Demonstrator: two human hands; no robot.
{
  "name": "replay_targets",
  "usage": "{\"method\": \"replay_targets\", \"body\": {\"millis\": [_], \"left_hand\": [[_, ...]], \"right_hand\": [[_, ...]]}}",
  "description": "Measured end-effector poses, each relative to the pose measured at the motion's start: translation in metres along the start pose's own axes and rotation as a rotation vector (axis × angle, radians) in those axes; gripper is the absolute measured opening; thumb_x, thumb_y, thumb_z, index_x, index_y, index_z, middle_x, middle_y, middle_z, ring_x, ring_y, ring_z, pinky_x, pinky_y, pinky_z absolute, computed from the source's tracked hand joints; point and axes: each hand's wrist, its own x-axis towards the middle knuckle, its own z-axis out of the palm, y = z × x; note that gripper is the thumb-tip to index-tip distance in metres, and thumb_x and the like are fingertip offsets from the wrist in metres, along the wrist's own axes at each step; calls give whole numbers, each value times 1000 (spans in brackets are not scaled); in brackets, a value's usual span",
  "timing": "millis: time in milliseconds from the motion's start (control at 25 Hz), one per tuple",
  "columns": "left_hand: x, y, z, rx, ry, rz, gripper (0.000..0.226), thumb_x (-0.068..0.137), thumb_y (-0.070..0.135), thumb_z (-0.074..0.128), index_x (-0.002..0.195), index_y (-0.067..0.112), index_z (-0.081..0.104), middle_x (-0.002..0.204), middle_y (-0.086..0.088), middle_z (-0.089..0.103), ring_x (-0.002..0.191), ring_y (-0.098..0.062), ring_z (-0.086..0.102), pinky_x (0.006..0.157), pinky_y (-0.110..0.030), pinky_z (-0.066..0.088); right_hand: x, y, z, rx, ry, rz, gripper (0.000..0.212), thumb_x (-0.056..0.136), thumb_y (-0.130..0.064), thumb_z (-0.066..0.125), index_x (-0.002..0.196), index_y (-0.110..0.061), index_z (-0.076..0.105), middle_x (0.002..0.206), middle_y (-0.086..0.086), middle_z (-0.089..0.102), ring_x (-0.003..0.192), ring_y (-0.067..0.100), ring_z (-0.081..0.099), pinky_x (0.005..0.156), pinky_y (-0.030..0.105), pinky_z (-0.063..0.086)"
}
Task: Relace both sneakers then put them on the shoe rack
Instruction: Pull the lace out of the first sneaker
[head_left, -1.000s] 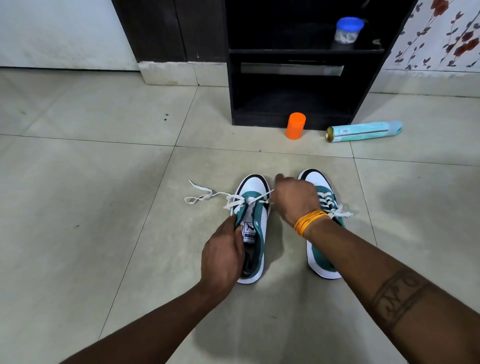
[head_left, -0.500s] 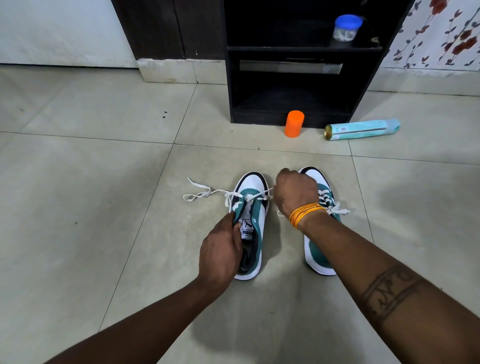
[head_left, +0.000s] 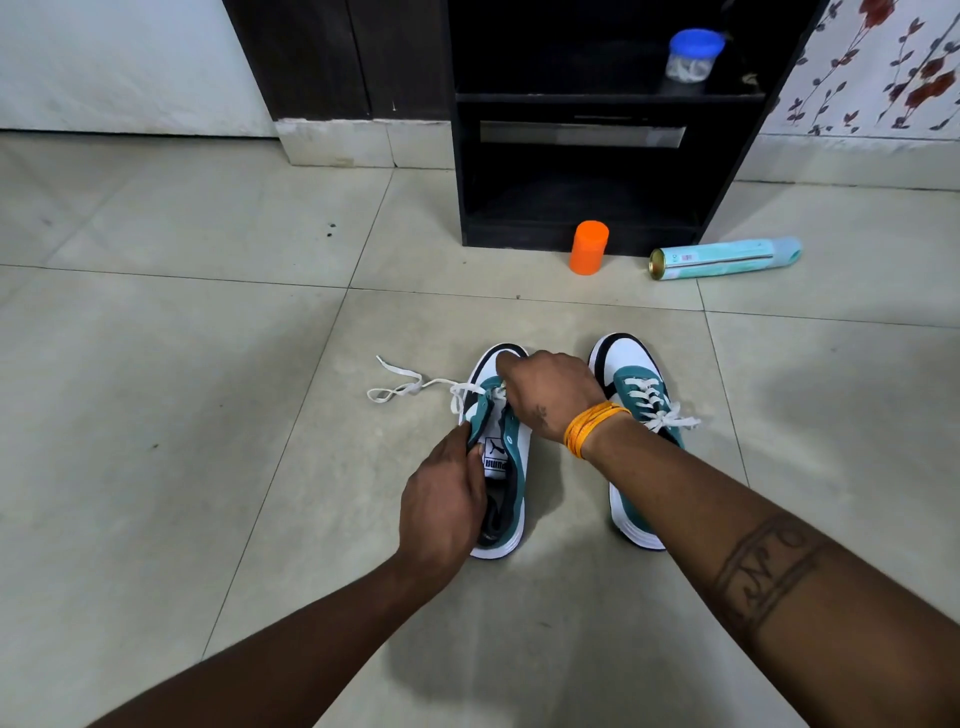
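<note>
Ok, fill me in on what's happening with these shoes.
A person is relacing the left sneaker on the tiled floor. The left hand grips its side by the tongue, while the right hand works the white lace near the toe end; the loose end trails off to the left. The right sneaker beside it looks already laced. Neither shoe is on the black shoe rack yet.

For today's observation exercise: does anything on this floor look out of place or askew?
Yes. A pale blue spray can lies tipped on its side on the floor beside the dark shoe rack, near an upright orange container. The left sneaker has its lace trailing loose across the tile.
</note>
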Motion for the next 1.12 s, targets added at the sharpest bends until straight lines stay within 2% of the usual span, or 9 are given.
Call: {"method": "replay_targets", "body": {"millis": [200,360,440,560,680,800,880,1000,1120], "left_hand": [[-1,1,-2,-8,2,1,35,109,29,40,138,21,60,113,-2,73,95,-29,68,75,-36,50],[0,1,-5,-7,9,5,30,108,27,41,130,19,62,105,-2,72,88,-30,67,70,-38,50],[1,-2,-7,-2,3,12,28,108,26,42,126,17,62,100,-3,72,84,-31,66,69,-40,51],[1,-3,-10,20,-11,25,26,108,26,42,122,17,63,94,-4,71,80,-32,66,69,-43,53],[2,-6,-13,39,-32,32,24,107,26,42,119,17,62,87,-4,69,76,-33,65,68,-45,53],[2,-10,-15,45,-34,60,25,107,26,42,121,19,62,85,-3,70,75,-32,65,66,-45,53],[1,-10,-14,33,-15,41,27,107,25,43,123,18,64,86,-5,71,76,-33,66,67,-45,53],[-2,-7,-12,24,1,-1,30,108,25,43,128,18,64,88,-6,73,78,-35,67,69,-45,54],[-1,-10,-12,6,-15,12,31,108,25,43,132,21,62,87,-4,72,77,-34,66,69,-46,54]], "right_hand": [[0,2,5,50,-50,127,27,100,-23,46,119,-4,51,110,20,71,97,43,67,67,38,37],[-26,4,5,-45,-88,369,25,95,-8,53,119,-7,63,116,13,72,110,36,70,82,39,55],[-34,-1,6,-21,-92,354,25,94,-7,55,117,-8,64,115,13,72,109,36,70,81,37,55],[-36,-10,8,96,30,247,23,95,-14,53,117,-8,55,102,16,71,95,41,70,65,38,43],[-38,-18,14,47,42,138,30,96,-10,50,125,-11,48,106,12,68,92,40,71,62,38,40],[-39,-21,13,-29,48,134,31,98,-9,46,129,-11,46,110,11,68,92,39,71,62,38,40],[-41,-20,18,-81,-8,157,30,99,-9,45,128,-11,51,114,9,70,97,37,72,67,38,46],[-47,-18,25,-167,-236,208,32,101,-10,45,123,-14,68,120,6,72,112,30,70,87,36,53],[-45,-20,13,-58,-176,306,30,98,-12,50,124,-12,66,119,9,72,112,33,70,88,38,54]]}}
